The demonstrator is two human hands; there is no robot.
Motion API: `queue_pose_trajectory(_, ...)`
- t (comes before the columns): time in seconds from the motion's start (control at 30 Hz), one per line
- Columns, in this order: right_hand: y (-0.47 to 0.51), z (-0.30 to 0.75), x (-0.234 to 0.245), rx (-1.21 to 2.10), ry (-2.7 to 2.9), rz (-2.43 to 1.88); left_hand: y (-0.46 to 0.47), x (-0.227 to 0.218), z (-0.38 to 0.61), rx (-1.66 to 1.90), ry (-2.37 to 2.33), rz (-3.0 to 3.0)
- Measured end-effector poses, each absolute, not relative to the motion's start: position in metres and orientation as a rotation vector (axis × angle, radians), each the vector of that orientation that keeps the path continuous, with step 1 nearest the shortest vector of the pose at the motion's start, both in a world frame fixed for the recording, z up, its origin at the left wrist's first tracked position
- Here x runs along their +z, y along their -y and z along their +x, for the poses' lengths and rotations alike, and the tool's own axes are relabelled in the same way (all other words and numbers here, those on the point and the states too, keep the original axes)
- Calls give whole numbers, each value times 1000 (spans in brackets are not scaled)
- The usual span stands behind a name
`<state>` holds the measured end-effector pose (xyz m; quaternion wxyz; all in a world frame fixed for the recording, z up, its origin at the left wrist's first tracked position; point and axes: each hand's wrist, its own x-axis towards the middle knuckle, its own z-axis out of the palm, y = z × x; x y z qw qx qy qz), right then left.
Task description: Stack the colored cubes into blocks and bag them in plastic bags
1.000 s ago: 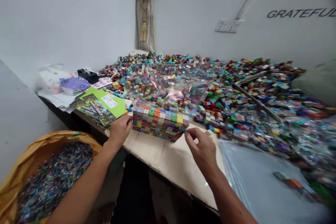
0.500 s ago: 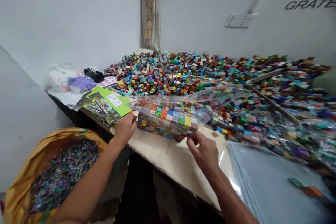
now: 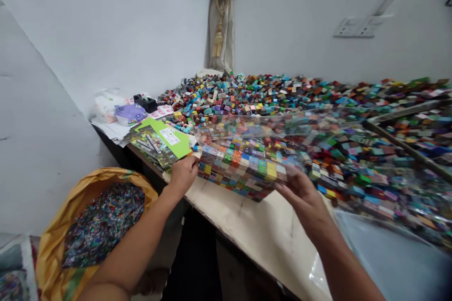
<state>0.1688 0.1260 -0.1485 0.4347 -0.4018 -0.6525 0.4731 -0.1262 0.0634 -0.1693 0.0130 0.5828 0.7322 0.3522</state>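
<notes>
A clear plastic bag (image 3: 282,124) lies around a block of small coloured cubes (image 3: 243,164) packed in neat rows, at the table's front edge. My left hand (image 3: 182,178) is closed in a pinch on the bag at the block's left end. At the other end, my right hand (image 3: 305,200) grips the bagged block, thumb in front; its other fingers are partly hidden. Behind the bag spreads a big heap of loose printed cubes (image 3: 226,96). Green-topped printed cards (image 3: 155,143) lie just beyond my left hand.
An orange sack (image 3: 49,240) full of small shiny pieces stands on the floor at the left. Flat clear bags (image 3: 384,249) lie at the right. A tape dispenser (image 3: 144,102) and a purple packet (image 3: 130,114) sit at the back left. A bar-like frame (image 3: 406,143) crosses the heap.
My right hand has gone from pinching the bag's lower edge to gripping the block's right end. My left hand keeps its hold. The view has turned to the left.
</notes>
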Motion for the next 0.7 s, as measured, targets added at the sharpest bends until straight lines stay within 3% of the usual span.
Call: queue_pose_trajectory(0.7, -141, 171, -160, 1379, 1461, -923, -68, -164, -128, 798, -2257, 1784)
